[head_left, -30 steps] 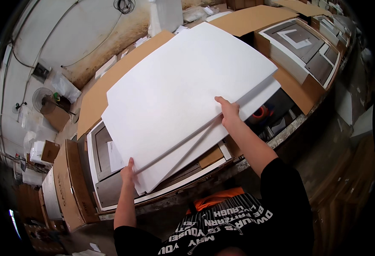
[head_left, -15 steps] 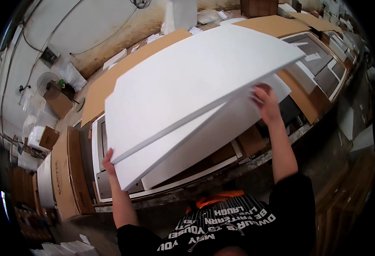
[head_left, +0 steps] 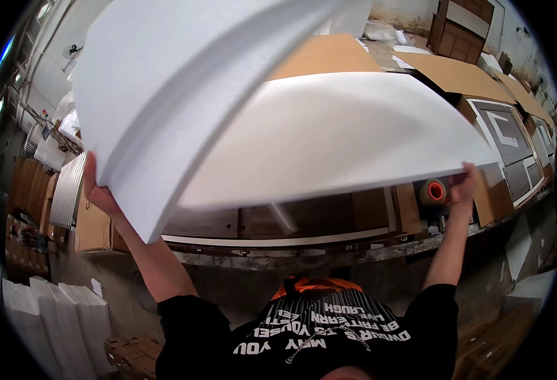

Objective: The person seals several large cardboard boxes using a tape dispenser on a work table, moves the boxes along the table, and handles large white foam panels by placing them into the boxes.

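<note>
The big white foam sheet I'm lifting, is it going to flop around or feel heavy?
The white foam sheet looks thick and keeps its shape, so probably stiff. The left hand and right hand hold it high by its far ends alone, so it is likely light. Its breadth may make it unwieldy.

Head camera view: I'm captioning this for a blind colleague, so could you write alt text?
A person lifts two large white foam sheets above a long workbench, the left hand under one corner and the right hand at the opposite edge. An orange tape roll sits on the bench, with flat cardboard behind.
</note>
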Available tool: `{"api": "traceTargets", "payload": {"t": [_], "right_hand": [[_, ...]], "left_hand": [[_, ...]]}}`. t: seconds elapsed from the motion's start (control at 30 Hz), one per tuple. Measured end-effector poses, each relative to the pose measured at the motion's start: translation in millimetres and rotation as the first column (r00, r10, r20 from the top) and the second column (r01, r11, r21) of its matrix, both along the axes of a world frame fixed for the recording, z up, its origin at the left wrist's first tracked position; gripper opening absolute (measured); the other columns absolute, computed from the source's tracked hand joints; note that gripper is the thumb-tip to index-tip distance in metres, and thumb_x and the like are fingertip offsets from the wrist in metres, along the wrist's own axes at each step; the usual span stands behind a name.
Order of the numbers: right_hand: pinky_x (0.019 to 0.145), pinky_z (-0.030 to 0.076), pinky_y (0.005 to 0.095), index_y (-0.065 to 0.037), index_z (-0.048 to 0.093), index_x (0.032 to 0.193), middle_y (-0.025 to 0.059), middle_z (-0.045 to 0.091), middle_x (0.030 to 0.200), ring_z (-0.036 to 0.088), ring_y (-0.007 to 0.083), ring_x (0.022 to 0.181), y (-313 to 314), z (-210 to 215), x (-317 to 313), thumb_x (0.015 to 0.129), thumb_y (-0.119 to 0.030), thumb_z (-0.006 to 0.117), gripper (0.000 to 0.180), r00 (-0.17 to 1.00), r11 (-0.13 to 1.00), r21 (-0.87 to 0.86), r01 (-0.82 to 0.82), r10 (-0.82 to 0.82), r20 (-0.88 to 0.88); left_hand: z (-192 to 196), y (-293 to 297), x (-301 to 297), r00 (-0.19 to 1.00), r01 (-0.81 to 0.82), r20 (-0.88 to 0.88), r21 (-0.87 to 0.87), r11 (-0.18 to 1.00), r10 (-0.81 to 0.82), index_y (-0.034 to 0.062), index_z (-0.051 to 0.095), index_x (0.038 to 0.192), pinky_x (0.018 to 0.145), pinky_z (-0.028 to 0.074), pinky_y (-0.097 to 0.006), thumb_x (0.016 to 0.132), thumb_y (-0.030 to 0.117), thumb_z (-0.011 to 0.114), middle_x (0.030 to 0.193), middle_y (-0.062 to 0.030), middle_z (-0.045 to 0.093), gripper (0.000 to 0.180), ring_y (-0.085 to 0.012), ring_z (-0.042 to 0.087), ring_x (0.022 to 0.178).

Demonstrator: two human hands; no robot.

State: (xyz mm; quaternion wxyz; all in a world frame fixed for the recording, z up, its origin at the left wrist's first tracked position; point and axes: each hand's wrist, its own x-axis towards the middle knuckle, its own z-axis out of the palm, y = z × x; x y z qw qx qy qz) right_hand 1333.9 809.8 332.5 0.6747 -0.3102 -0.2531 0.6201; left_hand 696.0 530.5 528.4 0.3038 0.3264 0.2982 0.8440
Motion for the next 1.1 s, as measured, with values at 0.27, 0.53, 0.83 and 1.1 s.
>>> {"api": "traceTargets", "payload": {"t": [0.27,0.53,0.83,1.1], "right_hand": [[0.065,0.059,0.0385,-0.002,0.06,0.098,0.009,0.065,0.087,0.066,0.0221,0.077,-36,86,-148,0.085,-0.014,0.058,0.019,0.99,0.998,-0.037,-0.056,0.06,0.128],[0.068,0.061,0.0428,0.006,0.046,0.115,0.0168,0.058,0.105,0.066,0.0308,0.086,-121,-60,-240,0.086,-0.004,0.051,0.031,0.967,0.877,-0.414,-0.245,0.253,-0.037],[0.054,0.055,0.0351,-0.001,0.06,0.109,0.0137,0.068,0.087,0.067,0.0207,0.066,-125,-36,-218,0.086,-0.025,0.069,0.035,0.469,0.451,-0.748,-0.486,0.858,0.212],[0.088,0.05,0.0435,0.001,0.055,0.122,0.023,0.061,0.121,0.062,0.0333,0.108,-48,-57,-140,0.081,-0.042,0.068,0.061,-0.186,0.998,-0.061,0.026,0.065,0.98]], "left_hand": [[-10,-28,-31,0.984,-0.173,-0.012,0.156,0.973,0.177,-0.0005,0.05,0.132,0.087,0.055,-0.047,0.092,0.03,0.055,0.12,-0.0179,0.062,0.05,-0.0321,0.065,0.103],[-13,-35,-14,0.931,-0.363,0.067,0.039,0.931,0.36,0.0014,0.05,0.131,0.084,0.054,-0.044,0.088,0.033,0.06,0.118,-0.0144,0.062,0.054,-0.0296,0.063,0.102],[-38,-22,-7,0.925,-0.373,0.05,-0.066,0.926,0.376,0.0033,0.048,0.133,0.088,0.051,-0.045,0.089,0.035,0.058,0.122,-0.0134,0.059,0.055,-0.0295,0.06,0.106],[-78,18,-5,0.975,-0.167,0.118,-0.155,0.974,0.186,0.0021,0.047,0.133,0.092,0.047,-0.043,0.085,0.037,0.058,0.126,-0.0162,0.054,0.06,-0.0306,0.054,0.114]]}}
